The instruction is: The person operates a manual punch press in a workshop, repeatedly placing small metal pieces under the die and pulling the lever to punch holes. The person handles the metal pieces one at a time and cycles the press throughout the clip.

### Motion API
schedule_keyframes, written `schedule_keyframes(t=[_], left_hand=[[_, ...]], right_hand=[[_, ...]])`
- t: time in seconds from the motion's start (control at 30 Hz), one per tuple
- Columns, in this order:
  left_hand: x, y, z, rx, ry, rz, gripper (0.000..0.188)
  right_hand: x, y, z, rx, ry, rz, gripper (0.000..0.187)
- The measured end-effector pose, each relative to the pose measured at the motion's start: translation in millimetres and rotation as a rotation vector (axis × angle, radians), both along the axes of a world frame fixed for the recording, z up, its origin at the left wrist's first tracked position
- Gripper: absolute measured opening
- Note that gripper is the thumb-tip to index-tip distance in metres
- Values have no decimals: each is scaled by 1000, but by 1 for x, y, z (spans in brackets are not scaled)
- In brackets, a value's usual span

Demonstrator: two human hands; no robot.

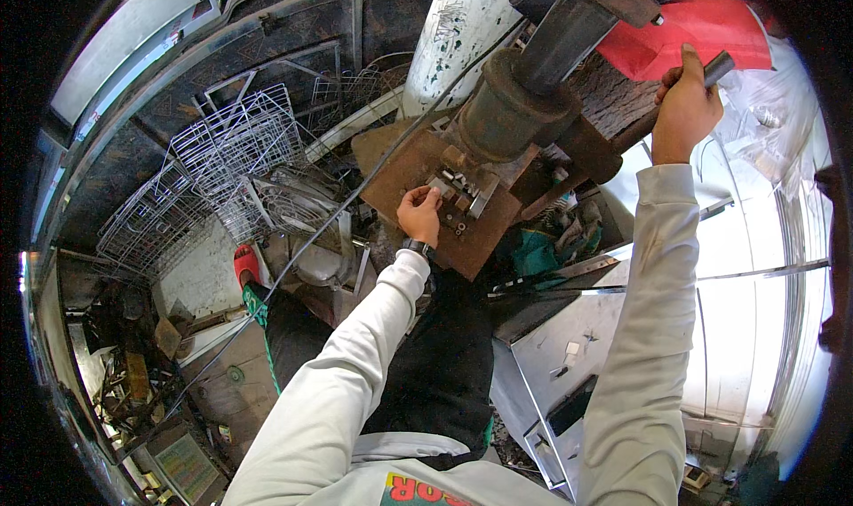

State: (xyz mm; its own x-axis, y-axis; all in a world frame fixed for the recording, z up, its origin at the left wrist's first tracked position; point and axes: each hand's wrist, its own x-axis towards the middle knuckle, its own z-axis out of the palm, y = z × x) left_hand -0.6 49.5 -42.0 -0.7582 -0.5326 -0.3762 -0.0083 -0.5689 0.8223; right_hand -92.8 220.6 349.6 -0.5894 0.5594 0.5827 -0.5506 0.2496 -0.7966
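We work over a rusty steel plate [484, 244], set cornerwise beneath the dark, thick column of a hand press [511, 106], in a crowded workshop. A small metal die fixture [462, 191] sits on the plate below the column, with loose nuts [460, 227] close to the near corner. Our left hand [419, 215] is at the fixture's left side, thumb and forefinger pressed together; we cannot tell whether they pinch something small. Our right hand [689, 106] has its fingers wrapped around the press's lever bar [634, 131], out to the right.

The plate's near corner juts toward our dark trousers [435, 355]. A grey cable [355, 191] slants across the view past its left edge, with stacked wire baskets [235, 146] well beyond. A white cylinder [458, 31] stands behind the cable. Around the lever, room is tight: red fabric [684, 39] lies just beyond our right hand, and clear plastic sheeting [773, 124] to its right. Pale metal sheets [746, 328] spread beside our right sleeve.
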Motion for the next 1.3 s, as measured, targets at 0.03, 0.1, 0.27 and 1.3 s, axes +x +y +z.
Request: schedule_keyframes(t=[0.03,0.1,0.27,1.3], left_hand=[[0,1,-2,-3,-11,9,20],[-2,2,-5,-9,-32,27,20],[-8,13,2,-95,-137,127,20],[-68,-93,40,-1816,471,-1231,36]], right_hand=[[0,0,0,-3,-2,-3,34],[1,-1,0,3,-6,-5,34],[-1,3,-1,9,-7,-11,34],[-6,0,-2,-4,-37,-46,34]])
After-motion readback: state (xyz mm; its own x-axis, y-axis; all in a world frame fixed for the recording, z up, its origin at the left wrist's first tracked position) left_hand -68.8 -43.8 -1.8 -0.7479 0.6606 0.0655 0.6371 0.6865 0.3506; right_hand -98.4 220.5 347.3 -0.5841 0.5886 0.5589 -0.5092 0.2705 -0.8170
